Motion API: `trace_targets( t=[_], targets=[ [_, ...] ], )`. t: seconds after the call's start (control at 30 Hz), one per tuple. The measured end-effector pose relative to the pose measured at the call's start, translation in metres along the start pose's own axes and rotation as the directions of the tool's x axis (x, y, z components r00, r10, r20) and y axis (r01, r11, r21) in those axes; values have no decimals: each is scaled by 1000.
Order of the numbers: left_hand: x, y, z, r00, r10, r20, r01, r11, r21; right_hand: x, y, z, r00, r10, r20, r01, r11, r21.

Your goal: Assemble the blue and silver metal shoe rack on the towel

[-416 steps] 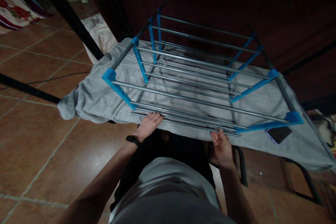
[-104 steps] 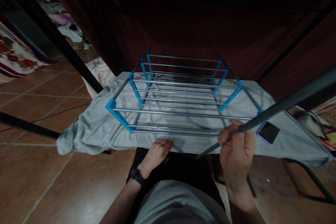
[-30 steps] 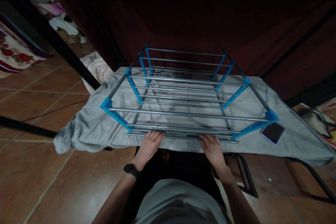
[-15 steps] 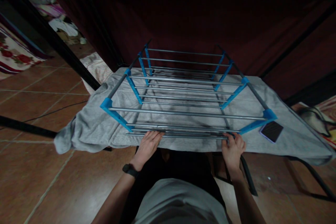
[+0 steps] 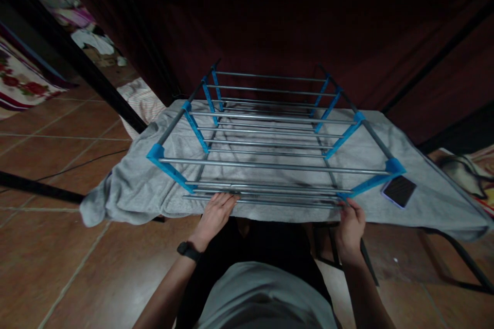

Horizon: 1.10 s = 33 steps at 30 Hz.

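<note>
A rack of grey metal rods (image 5: 270,165) and blue plastic connectors (image 5: 394,167) stands on a grey cloth. Along its near side, a loose metal rod (image 5: 287,204) lies beside the lowest front bars. My left hand (image 5: 218,213), with a dark band on the wrist, is closed over this rod near its left part. At the rod's right end, the fingers of my right hand (image 5: 352,221) are closed by the lower blue front corner. The fingertips of both hands are partly hidden, and whether the rod's end sits in the corner piece I cannot tell.
The grey cloth (image 5: 135,185) covers a table. A phone (image 5: 399,192) lies on it, right of the rack. A dark red curtain (image 5: 270,25) hangs behind. Black metal poles (image 5: 88,72) stand at the left, over a tiled floor (image 5: 69,247).
My right hand has shifted slightly right and down, to the rod's right end beside the blue corner. The rod's right end is tilted a little nearer to me. My left hand has barely moved.
</note>
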<state>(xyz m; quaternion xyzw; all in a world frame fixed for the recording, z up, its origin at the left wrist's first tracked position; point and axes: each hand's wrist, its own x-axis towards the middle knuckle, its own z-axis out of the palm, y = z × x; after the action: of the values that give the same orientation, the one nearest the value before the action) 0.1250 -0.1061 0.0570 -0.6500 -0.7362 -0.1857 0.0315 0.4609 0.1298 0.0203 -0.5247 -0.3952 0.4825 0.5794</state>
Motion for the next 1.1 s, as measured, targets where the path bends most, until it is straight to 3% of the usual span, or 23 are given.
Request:
trace_targets(
  t=[0.17,0.33,0.6,1.1],
  targets=[
    [3,6,0,1000,21,5,-21,1000,-5,8,0,-1,983,184,0,-178,952,249],
    [4,5,0,999,35,-2,-35,999,0,14,9,-5,935,351,45,-344,875,341],
    [-8,-7,5,998,46,37,-47,998,48,8,2,-2,959,275,67,-281,898,339],
    [-39,-54,-2,994,-105,-23,107,984,143,4,-9,3,969,236,70,-246,908,340]
  ],
)
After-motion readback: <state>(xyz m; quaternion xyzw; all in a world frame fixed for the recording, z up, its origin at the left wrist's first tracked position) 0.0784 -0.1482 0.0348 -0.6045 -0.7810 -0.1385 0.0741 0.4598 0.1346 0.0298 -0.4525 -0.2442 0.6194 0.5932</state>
